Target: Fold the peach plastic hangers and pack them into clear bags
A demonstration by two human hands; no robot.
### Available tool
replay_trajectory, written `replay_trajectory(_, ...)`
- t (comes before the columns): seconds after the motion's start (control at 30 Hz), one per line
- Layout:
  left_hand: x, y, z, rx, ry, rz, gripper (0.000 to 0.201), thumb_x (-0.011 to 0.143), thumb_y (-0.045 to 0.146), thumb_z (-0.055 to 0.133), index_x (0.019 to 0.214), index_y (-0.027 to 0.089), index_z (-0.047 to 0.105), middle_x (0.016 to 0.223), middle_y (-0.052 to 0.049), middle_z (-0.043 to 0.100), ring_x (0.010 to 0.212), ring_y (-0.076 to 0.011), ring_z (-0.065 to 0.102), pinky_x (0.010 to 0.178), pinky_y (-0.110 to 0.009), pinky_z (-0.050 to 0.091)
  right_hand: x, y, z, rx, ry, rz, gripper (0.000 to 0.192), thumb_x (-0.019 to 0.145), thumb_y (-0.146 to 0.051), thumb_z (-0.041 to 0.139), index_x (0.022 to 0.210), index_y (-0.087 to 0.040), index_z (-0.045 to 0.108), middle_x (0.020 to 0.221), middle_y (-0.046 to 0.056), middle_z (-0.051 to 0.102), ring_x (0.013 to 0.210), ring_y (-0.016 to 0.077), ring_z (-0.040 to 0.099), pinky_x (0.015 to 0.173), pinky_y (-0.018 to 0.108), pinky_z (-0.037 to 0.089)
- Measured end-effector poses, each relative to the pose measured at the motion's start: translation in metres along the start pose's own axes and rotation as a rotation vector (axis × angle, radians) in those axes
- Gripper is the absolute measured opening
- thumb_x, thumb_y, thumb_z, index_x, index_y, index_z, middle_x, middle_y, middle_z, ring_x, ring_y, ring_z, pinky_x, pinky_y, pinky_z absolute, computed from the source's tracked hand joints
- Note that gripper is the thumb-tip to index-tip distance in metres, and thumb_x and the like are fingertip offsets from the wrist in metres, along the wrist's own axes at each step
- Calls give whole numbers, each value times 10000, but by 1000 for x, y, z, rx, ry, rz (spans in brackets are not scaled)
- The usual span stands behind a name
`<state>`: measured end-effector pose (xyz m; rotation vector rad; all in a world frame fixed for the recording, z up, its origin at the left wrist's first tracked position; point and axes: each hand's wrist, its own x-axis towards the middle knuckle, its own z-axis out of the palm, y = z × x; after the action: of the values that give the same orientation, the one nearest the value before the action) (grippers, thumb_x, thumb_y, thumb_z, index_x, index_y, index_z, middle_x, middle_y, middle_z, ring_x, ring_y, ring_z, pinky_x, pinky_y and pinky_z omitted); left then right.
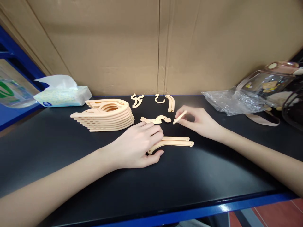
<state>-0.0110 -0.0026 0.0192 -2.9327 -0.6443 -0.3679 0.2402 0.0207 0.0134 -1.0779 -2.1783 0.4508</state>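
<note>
1. The left hand lies palm down near the middle of the bench, its fingers curled over one end of two long curved arm pieces, which lie side by side and run out to the right of the hand.
2. The right hand pinches one short peach stick between thumb and fingertips, raised a little above the bench top, just behind the two arm pieces.
3. One wavy centre piece lies flat between the two hands, close to the stick's tip.
4. Toward the back edge: two small forked pieces, one hook and a pair of curved strips, laid in a loose row.
5. At back left stands one stack of assembled hangers, about seven high.
6. One tissue pack sits at the back left corner; crumpled clear plastic and one clear bag sit at the back right.
7. The bench top is matte black with a blue front edge; a cardboard wall closes off the back.
</note>
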Motion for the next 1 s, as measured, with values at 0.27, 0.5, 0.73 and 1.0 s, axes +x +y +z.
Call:
replay_trajectory(0.27,2,5,1,-4,-13,-18,198,896,329,515,893,147,593,1024,-77,624,889,-218,579,798,-342,445,2,3,13,500,-91,275,245,830,-424,650,820,-180,634,605,-41,511,573,101,460,582,266,378)
replay_trajectory(0.5,1,3,0,-46,-16,-16,201,909,338,516,915,164,615,1069,-80,615,960,-232,573,851,-359,440,2,5,14,542,-112,267,269,804,-448,685,823,-181,653,687,-33,573,597,89,487,599,258,397)
replay_trajectory(0.73,1,3,2,-115,59,-38,216,928,278,495,746,176,551,1064,-61,626,938,-207,565,842,-353,419,2,3,13,545,-127,267,244,815,-418,678,840,-176,656,736,-22,617,613,91,510,631,268,418)
replay_trajectory(1.0,5,2,-4,-796,164,-457,203,873,395,618,853,193,619,965,-12,665,835,-156,596,750,-292,461,2,3,11,581,-169,259,241,811,-416,689,847,-179,661,769,-14,647,642,96,536,639,265,436)
